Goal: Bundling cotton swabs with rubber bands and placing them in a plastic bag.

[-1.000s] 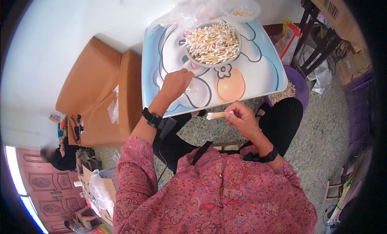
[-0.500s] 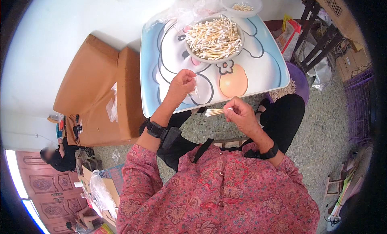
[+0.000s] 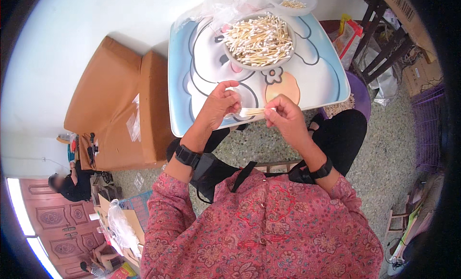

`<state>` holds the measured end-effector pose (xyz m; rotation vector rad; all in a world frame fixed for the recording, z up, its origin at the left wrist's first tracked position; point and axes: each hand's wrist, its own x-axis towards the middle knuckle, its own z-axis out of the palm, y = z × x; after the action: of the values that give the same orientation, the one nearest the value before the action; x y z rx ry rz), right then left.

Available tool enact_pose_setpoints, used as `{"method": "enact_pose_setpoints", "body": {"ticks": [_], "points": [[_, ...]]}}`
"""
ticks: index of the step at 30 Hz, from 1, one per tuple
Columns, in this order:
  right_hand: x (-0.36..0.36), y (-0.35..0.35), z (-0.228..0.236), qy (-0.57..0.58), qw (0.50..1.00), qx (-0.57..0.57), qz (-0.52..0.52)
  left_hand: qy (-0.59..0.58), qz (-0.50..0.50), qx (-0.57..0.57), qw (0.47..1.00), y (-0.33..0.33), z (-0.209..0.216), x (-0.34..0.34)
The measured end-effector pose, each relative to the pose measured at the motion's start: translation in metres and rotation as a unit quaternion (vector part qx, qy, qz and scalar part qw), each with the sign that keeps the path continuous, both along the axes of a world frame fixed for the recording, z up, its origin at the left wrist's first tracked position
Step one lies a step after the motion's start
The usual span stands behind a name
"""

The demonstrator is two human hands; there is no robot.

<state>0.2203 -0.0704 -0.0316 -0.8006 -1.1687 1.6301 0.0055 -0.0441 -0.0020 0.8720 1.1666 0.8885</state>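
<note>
My right hand [image 3: 290, 120] pinches a small bunch of cotton swabs [image 3: 252, 112] by one end, above the table's near edge. Their other ends point left and meet the mouth of a small clear plastic bag [image 3: 232, 116]. My left hand [image 3: 217, 107] grips that bag between thumb and fingers, with its index finger raised. How far the swabs sit inside the bag is hard to see. Beyond both hands stands a round bowl [image 3: 260, 68] heaped with loose cotton swabs [image 3: 259, 40].
The low table [image 3: 324, 86] has a cartoon-printed top. At its far edge are clear plastic bags [image 3: 216, 12] and a shallow dish [image 3: 311, 1] of swabs. A purple tub [image 3: 361, 94] stands right, a brown cardboard box [image 3: 108, 101] left. Two people sit at far left.
My right hand has moved up and left, bringing the swabs to the bag. My left hand has turned, its index finger now lifted. The view has shifted slightly.
</note>
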Motion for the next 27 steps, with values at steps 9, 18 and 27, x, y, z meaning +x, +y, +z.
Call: {"method": "enact_pose_setpoints", "body": {"ticks": [9, 18, 27], "points": [[-0.009, 0.016, -0.018, -0.128, 0.987, 0.053, -0.080, 0.043, -0.020, 0.029, 0.998, -0.003, -0.002, 0.002], [0.004, 0.015, -0.020, -0.148, 0.983, 0.055, -0.094, 0.068, -0.033, 0.048, 0.996, 0.002, -0.002, 0.003], [0.012, 0.009, -0.021, -0.072, 0.994, 0.008, -0.080, 0.096, -0.031, 0.021, 0.995, 0.005, -0.001, 0.004]]}}
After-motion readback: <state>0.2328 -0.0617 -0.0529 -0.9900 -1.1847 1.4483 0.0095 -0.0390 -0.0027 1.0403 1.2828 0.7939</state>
